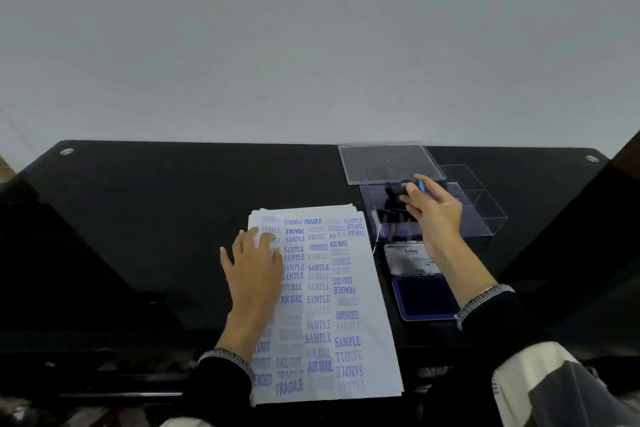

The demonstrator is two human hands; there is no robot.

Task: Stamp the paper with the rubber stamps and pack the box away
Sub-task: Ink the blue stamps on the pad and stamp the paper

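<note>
Now, table (173,218): glossy black
Paper (349,308): white sheet at centre, crowded with blue imprints; SAMPLE, AIR MAIL, FRAGILE
Box (485,215): clear plastic, right of paper
Left hand (254,270): flat, fingers spread on paper
Right hand (433,208): pinching black rubber stamp (398,189) over box

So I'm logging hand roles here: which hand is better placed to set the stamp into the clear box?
The right hand. It already pinches the stamp directly over the clear box, while the left hand lies flat on the paper, holding it down.
</note>
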